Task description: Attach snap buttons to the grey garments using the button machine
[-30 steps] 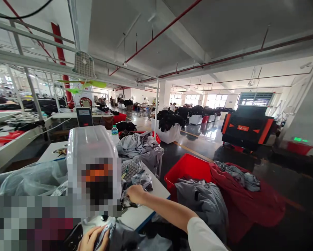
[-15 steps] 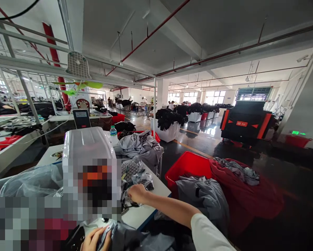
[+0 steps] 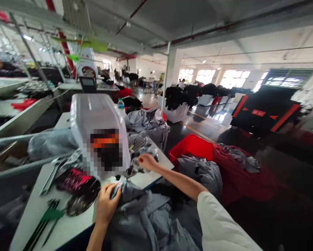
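Observation:
My left hand (image 3: 105, 205) grips a fold of grey fabric (image 3: 146, 219) at the foot of a white sewing machine (image 3: 97, 130) on a white work table (image 3: 64, 226). My right hand (image 3: 146, 161) reaches across the table, fingers curled near small clear plastic bags (image 3: 140, 153) beside the machine. What its fingers hold is blurred. The grey fabric spills off the table's near edge toward me.
A red bin (image 3: 190, 148) of grey garments stands right of the table, with dark red cloth (image 3: 240, 174) draped over it. More grey cloth (image 3: 148, 123) lies behind the machine. Tools (image 3: 46, 218) lie at the table's left. A black and orange cart (image 3: 263, 111) stands far right.
The view has tilted down and shifted, showing more of the table. My left hand has moved up onto the grey fabric by the machine. My right hand stays near the plastic bags.

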Motion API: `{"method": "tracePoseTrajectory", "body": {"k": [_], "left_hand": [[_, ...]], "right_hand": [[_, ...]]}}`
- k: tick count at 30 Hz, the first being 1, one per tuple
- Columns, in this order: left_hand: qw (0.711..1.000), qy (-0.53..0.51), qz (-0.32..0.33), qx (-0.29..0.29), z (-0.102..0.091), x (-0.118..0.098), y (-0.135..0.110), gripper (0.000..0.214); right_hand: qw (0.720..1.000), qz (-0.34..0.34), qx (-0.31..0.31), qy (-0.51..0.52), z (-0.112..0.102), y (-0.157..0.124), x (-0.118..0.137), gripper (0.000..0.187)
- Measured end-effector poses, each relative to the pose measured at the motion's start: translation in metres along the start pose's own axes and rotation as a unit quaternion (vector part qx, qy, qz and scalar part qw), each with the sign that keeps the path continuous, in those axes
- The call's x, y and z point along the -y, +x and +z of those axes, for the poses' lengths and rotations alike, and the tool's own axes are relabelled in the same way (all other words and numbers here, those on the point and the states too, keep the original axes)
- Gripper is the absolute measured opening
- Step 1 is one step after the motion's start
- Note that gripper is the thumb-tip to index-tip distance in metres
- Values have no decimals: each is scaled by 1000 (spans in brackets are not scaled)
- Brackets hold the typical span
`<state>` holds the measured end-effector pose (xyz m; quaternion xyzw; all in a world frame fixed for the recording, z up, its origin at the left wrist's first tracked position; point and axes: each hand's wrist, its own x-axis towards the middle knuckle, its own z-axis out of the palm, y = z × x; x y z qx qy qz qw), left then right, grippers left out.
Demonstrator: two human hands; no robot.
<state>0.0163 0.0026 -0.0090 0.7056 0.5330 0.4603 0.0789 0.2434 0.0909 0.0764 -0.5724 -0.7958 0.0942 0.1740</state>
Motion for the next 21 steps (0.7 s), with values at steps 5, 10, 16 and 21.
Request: {"method": "tracePoseTrajectory", "body": {"k": [5, 10, 16, 21], "left_hand": [[1000, 3, -29, -4, -1, -10, 0, 26], [999, -8, -34, -7, -1, -12, -2, 20], [999, -8, -45, -15, -1, -14, -2, 18], [999, 0, -49, -15, -1, -16, -2, 18]], "right_hand": [[992, 22, -43, 119, 2, -2, -9, 19], [953, 38, -42, 297, 5, -11, -4, 22], [934, -5, -27, 357, 25, -28, 25, 22], [955, -121, -55, 267, 39, -39, 54, 23]]}}
